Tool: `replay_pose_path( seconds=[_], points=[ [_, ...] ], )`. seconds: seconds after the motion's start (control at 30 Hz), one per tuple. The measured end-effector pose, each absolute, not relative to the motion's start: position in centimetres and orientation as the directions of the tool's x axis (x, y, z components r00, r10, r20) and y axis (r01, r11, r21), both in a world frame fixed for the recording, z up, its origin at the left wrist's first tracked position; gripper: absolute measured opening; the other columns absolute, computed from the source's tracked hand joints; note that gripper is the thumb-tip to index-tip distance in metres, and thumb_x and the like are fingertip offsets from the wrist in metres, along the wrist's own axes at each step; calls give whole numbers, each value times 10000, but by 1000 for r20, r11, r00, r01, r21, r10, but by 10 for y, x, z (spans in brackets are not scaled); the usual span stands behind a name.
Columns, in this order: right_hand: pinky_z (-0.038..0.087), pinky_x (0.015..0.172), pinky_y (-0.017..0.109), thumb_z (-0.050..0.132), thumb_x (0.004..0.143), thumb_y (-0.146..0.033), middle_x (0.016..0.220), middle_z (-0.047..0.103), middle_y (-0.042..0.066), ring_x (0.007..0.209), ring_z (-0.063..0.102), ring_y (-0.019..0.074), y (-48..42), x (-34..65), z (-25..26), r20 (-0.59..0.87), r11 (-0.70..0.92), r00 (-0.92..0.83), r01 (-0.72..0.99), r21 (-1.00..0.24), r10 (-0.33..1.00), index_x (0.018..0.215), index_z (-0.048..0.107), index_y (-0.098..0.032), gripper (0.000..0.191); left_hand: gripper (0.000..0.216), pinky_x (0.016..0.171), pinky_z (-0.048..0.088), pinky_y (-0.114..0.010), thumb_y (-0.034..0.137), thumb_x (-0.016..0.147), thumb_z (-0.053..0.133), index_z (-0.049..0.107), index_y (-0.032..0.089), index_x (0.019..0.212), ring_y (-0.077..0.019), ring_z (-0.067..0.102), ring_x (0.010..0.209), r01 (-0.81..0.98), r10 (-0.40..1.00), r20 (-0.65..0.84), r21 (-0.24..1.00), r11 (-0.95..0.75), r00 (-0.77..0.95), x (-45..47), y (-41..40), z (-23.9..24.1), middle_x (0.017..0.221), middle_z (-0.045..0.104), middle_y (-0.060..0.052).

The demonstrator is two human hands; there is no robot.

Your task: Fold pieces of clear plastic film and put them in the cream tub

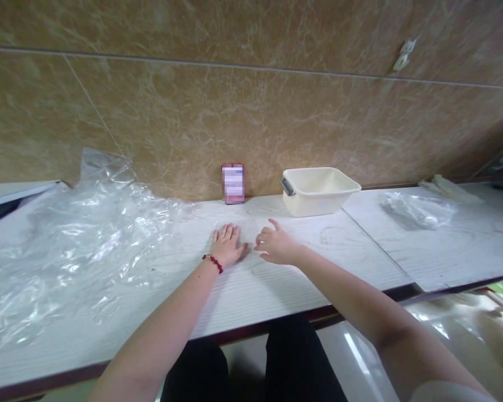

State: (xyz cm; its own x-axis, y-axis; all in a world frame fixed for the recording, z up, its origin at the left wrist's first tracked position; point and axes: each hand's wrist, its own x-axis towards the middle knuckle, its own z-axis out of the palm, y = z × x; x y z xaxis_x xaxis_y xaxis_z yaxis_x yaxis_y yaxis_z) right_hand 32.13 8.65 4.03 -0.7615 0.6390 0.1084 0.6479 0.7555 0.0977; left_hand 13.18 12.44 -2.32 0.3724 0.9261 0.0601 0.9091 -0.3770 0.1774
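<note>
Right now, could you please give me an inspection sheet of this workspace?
Surface: white wood-grain table, faint ring marks.
Things at hand: small box upright against the wall; cream tub beside it, not touching.
Clutter: crumpled clear plastic sheet at left; small plastic bag at right.
Hands: left hand flat on the table, red bracelet; right hand loosely curled, holding nothing.
Cables: nothing seen.
Surroundings: brown marble-look wall with a white fitting.
</note>
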Motion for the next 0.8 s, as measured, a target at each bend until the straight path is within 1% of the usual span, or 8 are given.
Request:
replay_pose_path(
  seconds=[0.1,0.23,0.43,0.53,0.6,0.67,0.73,0.8],
  points=[
    [83,904,481,487,736,-261,862,581,39,867,439,181,88,318,37,128,776,-797,604,182,590,783,619,-214,148,676,979,18,-477,542,764,235,229,122,1294,-260,93,1253,909,928,52,188,-373,370,132,125,-23,1367,177,-120],
    [128,880,440,443,757,-212,786,579,36,793,452,152,90,314,31,133,776,-809,588,228,573,689,603,-182,177,633,979,27,-480,496,777,255,227,132,1294,-257,92,1254,904,927,28,211,-372,375,130,126,-19,1370,169,-120],
    [167,853,409,447,748,-219,813,575,51,812,451,159,94,312,31,212,741,-769,639,207,604,720,603,-177,163,803,980,80,-478,553,666,437,178,145,1307,-272,111,1248,812,851,37,280,-513,524,122,119,-7,1359,200,-132],
    [189,850,400,447,743,-205,808,577,53,823,458,163,97,311,36,264,732,-742,664,156,617,743,600,-176,156,635,981,108,-467,410,715,457,266,185,1277,-245,206,1227,769,817,40,312,-557,576,123,117,-6,1327,295,-105],
    [208,853,391,457,742,-224,815,580,51,841,465,166,100,312,41,305,744,-723,665,67,620,755,596,-179,147,473,984,134,-442,270,766,398,354,203,1232,-216,281,1198,758,827,37,378,-531,561,125,118,-4,1290,365,-84],
    [234,858,376,490,732,-290,863,578,50,891,463,176,104,315,47,378,750,-673,655,-94,635,815,588,-188,164,401,983,180,-398,222,795,346,422,198,1187,-193,357,1154,701,840,53,524,-484,540,126,118,1,1240,434,-74],
    [267,861,354,509,717,-379,955,562,58,956,453,182,110,318,55,465,717,-557,620,-317,688,921,557,-193,280,374,971,231,-363,273,809,345,471,173,1147,-188,412,1108,561,864,87,727,-396,497,124,117,11,1191,485,-81],
    [308,850,330,459,737,-449,1038,535,71,997,449,174,120,322,60,482,597,-356,543,-591,801,1023,500,-194,386,381,949,281,-352,331,802,374,500,151,1113,-196,437,1084,327,900,77,916,-234,429,120,113,26,1163,508,-93]
  ],
)
